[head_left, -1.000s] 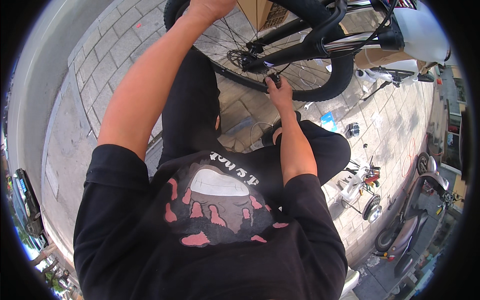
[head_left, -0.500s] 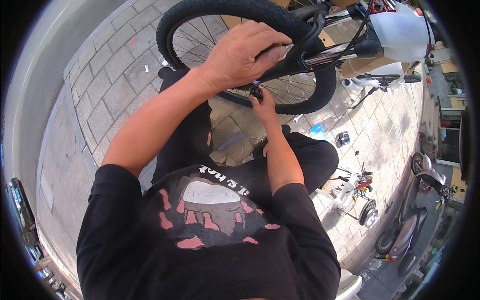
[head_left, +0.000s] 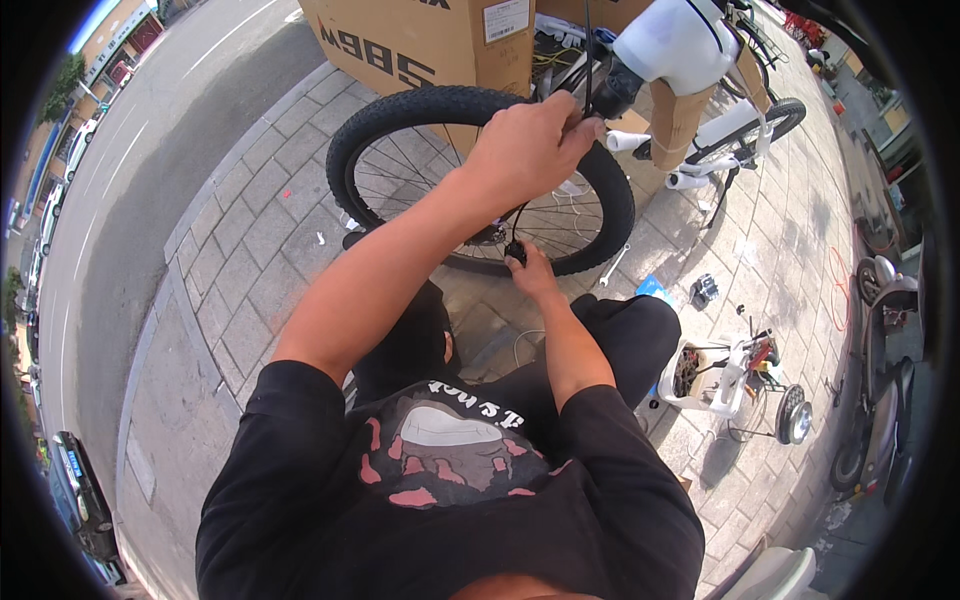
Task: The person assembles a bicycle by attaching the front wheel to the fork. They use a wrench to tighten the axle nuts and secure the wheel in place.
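My left hand (head_left: 535, 150) is raised in front of the bicycle's front fork, fingers curled and closed. A black cable (head_left: 588, 60) comes down from above and enters between its thumb and fingers. Below it, my right hand (head_left: 533, 270) pinches a small black brake caliper (head_left: 515, 251) beside the wheel hub, and a thin black line runs up from the caliper. The front wheel (head_left: 345, 150) has a knobby black tyre and thin spokes. My left hand and forearm hide much of the fork and the wheel's upper middle.
A large cardboard box (head_left: 400, 50) stands behind the wheel. White wrapping (head_left: 675, 40) covers the bicycle's front. A wrench (head_left: 615, 265), a blue packet (head_left: 655, 290) and a white basket of parts (head_left: 715, 385) lie right on the paving. Another wrapped bicycle (head_left: 740, 130) stands beyond.
The view has shifted, showing more of the box and road. My left hand has gone from loosely spread beside the fork to curled around the cable. My right hand still holds the caliper.
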A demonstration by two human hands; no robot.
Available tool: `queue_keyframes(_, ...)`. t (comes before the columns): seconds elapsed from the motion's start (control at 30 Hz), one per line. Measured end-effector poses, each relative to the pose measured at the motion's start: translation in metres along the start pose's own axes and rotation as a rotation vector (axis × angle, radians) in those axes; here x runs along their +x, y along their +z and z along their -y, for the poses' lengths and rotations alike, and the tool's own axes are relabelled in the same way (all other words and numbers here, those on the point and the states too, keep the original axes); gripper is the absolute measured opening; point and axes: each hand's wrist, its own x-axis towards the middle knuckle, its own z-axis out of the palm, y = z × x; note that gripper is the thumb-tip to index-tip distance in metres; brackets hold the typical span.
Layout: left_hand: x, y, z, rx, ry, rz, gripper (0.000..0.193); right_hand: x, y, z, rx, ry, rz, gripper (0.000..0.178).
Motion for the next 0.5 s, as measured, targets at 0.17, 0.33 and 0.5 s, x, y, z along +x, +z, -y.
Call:
queue_keyframes(0.17, 0.008, -0.001, 0.005, 0.037, 0.075, 0.001, 0.038, -0.009, 0.001, 0.010, 0.024, 0.020, -0.014, 0.061)
queue_keyframes(0.33, 0.013, 0.003, 0.015, -0.271, -0.024, 0.088, 0.030, -0.013, 0.000, 0.006, 0.052, 0.055, -0.024, 0.057)
queue_keyframes(0.5, 0.006, 0.004, -0.006, -0.443, -0.151, 0.092, 0.023, -0.015, -0.007, 0.012, 0.076, 0.026, -0.076, 0.054)
